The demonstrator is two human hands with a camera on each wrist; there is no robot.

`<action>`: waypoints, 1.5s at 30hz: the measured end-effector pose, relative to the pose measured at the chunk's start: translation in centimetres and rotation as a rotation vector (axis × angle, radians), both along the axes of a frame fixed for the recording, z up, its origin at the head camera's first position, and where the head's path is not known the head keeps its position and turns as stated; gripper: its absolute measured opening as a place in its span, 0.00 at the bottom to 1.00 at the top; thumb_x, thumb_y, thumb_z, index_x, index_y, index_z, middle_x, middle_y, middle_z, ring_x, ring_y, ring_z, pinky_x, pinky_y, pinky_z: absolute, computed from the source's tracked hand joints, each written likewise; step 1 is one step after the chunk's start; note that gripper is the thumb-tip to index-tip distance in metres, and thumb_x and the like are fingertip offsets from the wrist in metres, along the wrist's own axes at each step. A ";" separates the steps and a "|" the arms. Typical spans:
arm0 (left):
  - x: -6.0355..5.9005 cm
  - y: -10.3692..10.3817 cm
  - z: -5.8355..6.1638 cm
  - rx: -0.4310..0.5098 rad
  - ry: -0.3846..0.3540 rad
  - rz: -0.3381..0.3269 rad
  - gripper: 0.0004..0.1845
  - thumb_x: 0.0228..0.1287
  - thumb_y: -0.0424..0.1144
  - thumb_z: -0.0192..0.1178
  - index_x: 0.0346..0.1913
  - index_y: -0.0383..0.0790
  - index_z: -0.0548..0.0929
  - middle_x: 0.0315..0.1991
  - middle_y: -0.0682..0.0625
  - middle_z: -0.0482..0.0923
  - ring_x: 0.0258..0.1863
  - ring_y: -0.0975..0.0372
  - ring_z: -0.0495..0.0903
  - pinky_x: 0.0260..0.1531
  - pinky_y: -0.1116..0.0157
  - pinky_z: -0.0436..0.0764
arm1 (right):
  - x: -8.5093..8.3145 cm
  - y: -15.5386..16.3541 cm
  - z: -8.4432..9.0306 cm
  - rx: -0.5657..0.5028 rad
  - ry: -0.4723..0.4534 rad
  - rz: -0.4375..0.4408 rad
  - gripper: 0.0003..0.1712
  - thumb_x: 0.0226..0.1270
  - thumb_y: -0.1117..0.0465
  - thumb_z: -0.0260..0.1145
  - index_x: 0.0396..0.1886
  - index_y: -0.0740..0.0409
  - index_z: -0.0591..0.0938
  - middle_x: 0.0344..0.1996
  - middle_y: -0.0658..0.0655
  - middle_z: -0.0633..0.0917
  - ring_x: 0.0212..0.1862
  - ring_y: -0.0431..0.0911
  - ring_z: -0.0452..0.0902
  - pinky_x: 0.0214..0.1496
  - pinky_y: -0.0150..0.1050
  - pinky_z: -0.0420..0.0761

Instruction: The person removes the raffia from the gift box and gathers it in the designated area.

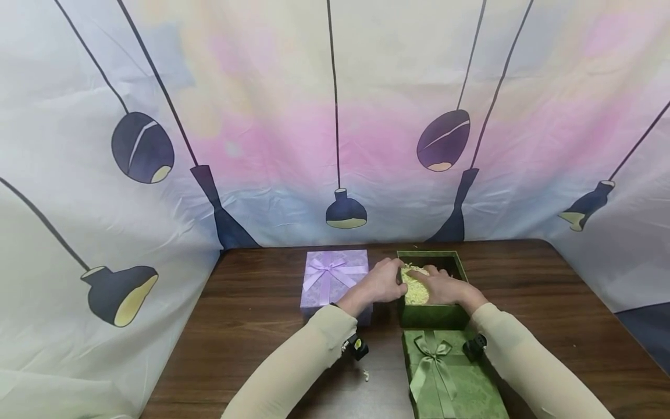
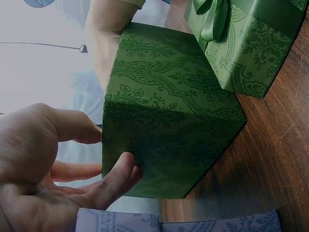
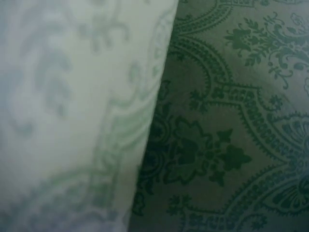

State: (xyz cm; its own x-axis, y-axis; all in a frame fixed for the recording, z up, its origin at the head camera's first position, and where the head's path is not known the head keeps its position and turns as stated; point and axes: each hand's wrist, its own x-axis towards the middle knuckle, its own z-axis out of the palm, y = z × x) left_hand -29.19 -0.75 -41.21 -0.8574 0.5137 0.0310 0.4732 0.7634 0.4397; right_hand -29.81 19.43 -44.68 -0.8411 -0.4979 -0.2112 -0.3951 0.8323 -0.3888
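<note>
Okay, probably packing step: left hand (image 1: 385, 281) pinches wall of lidless green cardboard box (image 1: 434, 317) on brown wood-look table (image 1: 246, 326); right hand (image 1: 447, 288) on yellow shredded filler (image 1: 416, 294) inside, grip unclear. Next needs gentle spreading.

A purple box (image 1: 339, 284) is standing on a wood-grained table (image 1: 251, 317), its lilac bow (image 1: 328, 269) lying on top; behind the table, a pastel cloth (image 1: 272, 110) is hanging in folds and showing dark printed lamps (image 1: 346, 210).
</note>
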 end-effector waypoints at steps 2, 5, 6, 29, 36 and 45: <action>0.0 0.0 0.0 0.002 -0.002 -0.002 0.28 0.61 0.41 0.63 0.63 0.36 0.74 0.54 0.43 0.77 0.40 0.61 0.76 0.41 0.70 0.78 | 0.0 0.0 0.0 0.020 -0.010 -0.001 0.48 0.61 0.42 0.69 0.75 0.56 0.60 0.67 0.80 0.57 0.63 0.82 0.55 0.59 0.74 0.62; 0.0 0.1 0.0 0.005 -0.001 -0.005 0.27 0.61 0.41 0.63 0.63 0.36 0.74 0.53 0.42 0.77 0.40 0.61 0.77 0.41 0.69 0.78 | 0.0 -0.2 0.1 0.033 -0.023 -0.005 0.47 0.61 0.47 0.70 0.74 0.56 0.60 0.67 0.80 0.57 0.64 0.82 0.54 0.59 0.74 0.62; 0.0 0.1 0.0 0.005 0.001 -0.005 0.27 0.61 0.41 0.63 0.63 0.36 0.74 0.53 0.43 0.78 0.40 0.61 0.77 0.42 0.69 0.78 | 0.0 -0.2 0.2 0.041 -0.022 -0.005 0.46 0.61 0.48 0.70 0.74 0.56 0.60 0.68 0.80 0.57 0.64 0.82 0.53 0.60 0.74 0.61; 0.1 0.0 0.0 0.004 0.035 -0.004 0.26 0.58 0.41 0.64 0.60 0.36 0.76 0.48 0.44 0.79 0.41 0.60 0.78 0.43 0.68 0.79 | -0.6 -0.4 -0.5 0.096 0.091 0.082 0.29 0.60 0.58 0.72 0.61 0.59 0.77 0.50 0.66 0.80 0.48 0.60 0.79 0.43 0.53 0.81; 0.2 -0.1 0.1 0.006 0.023 -0.003 0.27 0.57 0.41 0.65 0.60 0.36 0.76 0.49 0.44 0.78 0.42 0.60 0.78 0.43 0.69 0.78 | -0.5 -0.6 -0.1 0.085 0.024 0.036 0.34 0.59 0.64 0.71 0.67 0.61 0.73 0.58 0.66 0.80 0.31 0.48 0.79 0.29 0.39 0.73; -0.1 0.1 0.0 0.003 0.016 -0.005 0.27 0.57 0.41 0.65 0.60 0.36 0.76 0.50 0.44 0.78 0.45 0.59 0.78 0.45 0.69 0.79 | -0.5 -0.3 -0.1 0.078 0.088 0.009 0.39 0.55 0.59 0.75 0.66 0.64 0.72 0.57 0.67 0.80 0.48 0.59 0.81 0.43 0.50 0.82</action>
